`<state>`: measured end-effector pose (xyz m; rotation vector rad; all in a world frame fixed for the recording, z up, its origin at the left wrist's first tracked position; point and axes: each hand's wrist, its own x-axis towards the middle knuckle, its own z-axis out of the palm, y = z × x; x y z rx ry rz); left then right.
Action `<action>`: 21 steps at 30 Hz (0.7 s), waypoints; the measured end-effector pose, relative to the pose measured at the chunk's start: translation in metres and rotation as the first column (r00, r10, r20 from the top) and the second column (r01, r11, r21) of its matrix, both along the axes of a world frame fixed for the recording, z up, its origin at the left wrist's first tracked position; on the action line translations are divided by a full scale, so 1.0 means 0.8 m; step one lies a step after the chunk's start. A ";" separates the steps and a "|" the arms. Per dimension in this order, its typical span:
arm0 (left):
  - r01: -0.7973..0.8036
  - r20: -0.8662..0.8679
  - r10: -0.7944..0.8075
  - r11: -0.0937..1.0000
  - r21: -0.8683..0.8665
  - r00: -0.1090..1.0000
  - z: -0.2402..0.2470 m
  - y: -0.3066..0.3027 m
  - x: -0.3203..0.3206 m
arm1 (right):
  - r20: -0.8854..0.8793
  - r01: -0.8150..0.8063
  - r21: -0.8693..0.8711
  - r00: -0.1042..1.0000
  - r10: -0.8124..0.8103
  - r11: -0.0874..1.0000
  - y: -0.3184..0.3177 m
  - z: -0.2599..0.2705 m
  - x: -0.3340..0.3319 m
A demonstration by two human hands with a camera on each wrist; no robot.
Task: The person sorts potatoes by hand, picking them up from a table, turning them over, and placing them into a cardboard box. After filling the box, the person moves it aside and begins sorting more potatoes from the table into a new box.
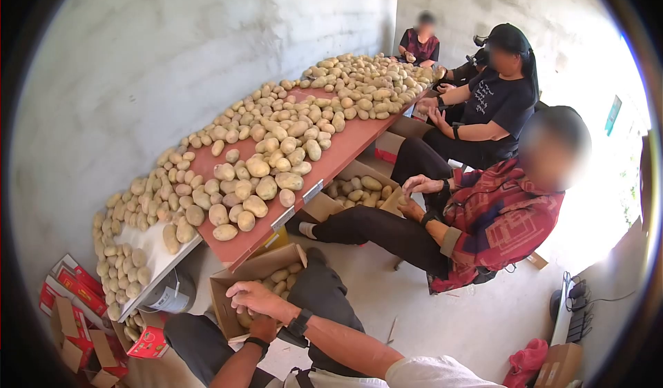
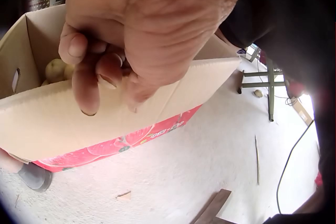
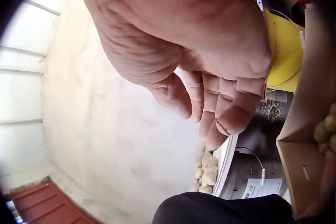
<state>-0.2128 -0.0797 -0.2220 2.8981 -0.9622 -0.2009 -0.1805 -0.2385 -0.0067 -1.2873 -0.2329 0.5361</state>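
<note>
An open cardboard box (image 1: 219,293) with potatoes (image 1: 278,280) stands between the wearer's legs. Above its near side is my right hand (image 1: 261,301), its fingers loosely bent and holding nothing; the right wrist view shows this hand (image 3: 194,45) palm side, left of the box (image 3: 296,169). Partly hidden beneath it in the head view, my left hand (image 1: 263,327) is by the box edge. In the left wrist view the left hand (image 2: 142,29) hangs over the box wall (image 2: 94,111), fingers loosely curled with no object visible in them; a few potatoes (image 2: 55,70) lie behind.
Many potatoes (image 1: 255,166) cover the red-brown table (image 1: 324,170) along the wall. Several seated people are at the right side, the nearest in a patterned shirt (image 1: 507,215). A bucket (image 1: 169,295) stands under the white board. Red cartons (image 1: 79,288) lie at lower left.
</note>
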 end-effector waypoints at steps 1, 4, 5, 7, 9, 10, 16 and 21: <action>0.013 -0.029 -0.014 1.000 -0.012 1.000 -0.006 0.000 0.003 | 0.009 0.003 -0.041 1.000 -0.002 0.999 0.002 -0.005 0.001; -0.021 -0.031 0.024 0.996 0.081 0.999 -0.014 -0.005 0.004 | -0.026 0.011 -0.112 1.000 -0.014 0.994 0.008 -0.015 -0.001; -0.020 -0.031 0.022 0.997 0.078 0.999 -0.014 -0.005 0.002 | -0.026 0.012 -0.115 1.000 -0.016 0.993 0.010 -0.017 -0.003; -0.064 -0.099 0.080 0.985 0.162 0.992 -0.001 -0.013 0.003 | -0.060 -0.016 -0.172 0.998 0.005 0.985 0.012 -0.020 -0.005; -0.060 -0.092 0.076 0.983 0.171 0.993 0.014 -0.017 0.000 | -0.038 0.004 -0.182 0.999 -0.011 0.983 0.018 -0.025 -0.008; -0.056 -0.087 0.073 0.982 0.183 0.994 0.021 -0.018 0.000 | -0.017 0.024 -0.190 0.999 -0.028 0.982 0.020 -0.029 -0.008; -0.073 0.179 0.039 0.980 0.187 0.983 -0.051 -0.010 0.008 | -0.009 -0.044 -0.223 0.999 0.043 0.974 0.032 -0.050 -0.004; -0.260 -0.324 0.245 0.966 -0.002 0.914 -0.055 -0.011 0.007 | -0.039 -0.015 -0.261 0.999 0.005 0.965 0.038 -0.054 -0.032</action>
